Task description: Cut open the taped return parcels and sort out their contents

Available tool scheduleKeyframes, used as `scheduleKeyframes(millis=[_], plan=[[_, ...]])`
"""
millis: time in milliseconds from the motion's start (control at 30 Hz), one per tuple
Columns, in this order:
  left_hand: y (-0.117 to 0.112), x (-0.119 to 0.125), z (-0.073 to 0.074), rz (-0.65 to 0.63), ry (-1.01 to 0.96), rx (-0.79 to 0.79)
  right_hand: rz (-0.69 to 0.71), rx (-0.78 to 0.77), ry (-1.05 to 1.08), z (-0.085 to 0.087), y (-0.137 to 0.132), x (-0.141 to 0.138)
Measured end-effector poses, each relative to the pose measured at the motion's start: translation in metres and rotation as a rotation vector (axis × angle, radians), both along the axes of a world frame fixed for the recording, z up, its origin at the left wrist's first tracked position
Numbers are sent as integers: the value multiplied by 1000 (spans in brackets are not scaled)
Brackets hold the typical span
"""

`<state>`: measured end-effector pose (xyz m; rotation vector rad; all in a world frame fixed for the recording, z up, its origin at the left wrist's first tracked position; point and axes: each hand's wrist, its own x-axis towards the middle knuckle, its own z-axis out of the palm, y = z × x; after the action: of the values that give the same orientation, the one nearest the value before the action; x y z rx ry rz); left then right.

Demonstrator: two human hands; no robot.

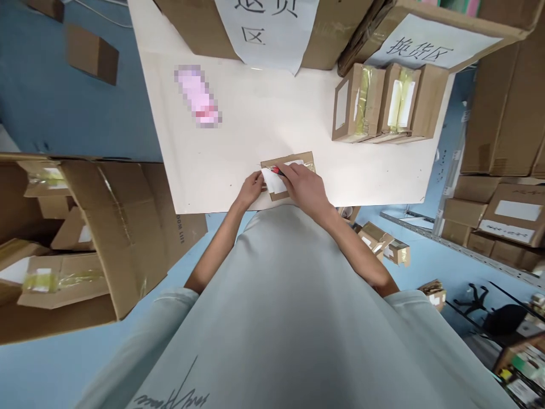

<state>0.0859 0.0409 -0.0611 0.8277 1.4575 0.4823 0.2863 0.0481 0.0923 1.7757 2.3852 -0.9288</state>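
A small flat cardboard box point(280, 196) with a white label point(272, 180) and clear tape lies near the table's front edge. My right hand point(304, 187) is over the box, its fingers closed round a red-and-black box cutter point(277, 170). The tool's tip points left, across the label; most of its handle is hidden in my grip. At the box's left side, my left hand point(252, 188) has its fingers curled against the edge, pinching it. The undersides of those fingers are partly hidden.
Several taped boxes point(394, 105) stand at the table's right, before a large labelled carton point(430, 48). Another labelled carton point(340, 28) is at the back. A blurred pink item point(198, 96) lies left on the white table point(238, 136). A big open carton point(131, 227) with parcels stands left.
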Motion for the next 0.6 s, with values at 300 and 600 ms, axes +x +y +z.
scheduleKeyframes(millis=[300, 600], plan=[[66, -32, 78, -330, -9, 392, -380, -78, 56, 28, -50, -1], [95, -44, 78, -413, -92, 362, -379, -179, -4, 11, -58, -49]])
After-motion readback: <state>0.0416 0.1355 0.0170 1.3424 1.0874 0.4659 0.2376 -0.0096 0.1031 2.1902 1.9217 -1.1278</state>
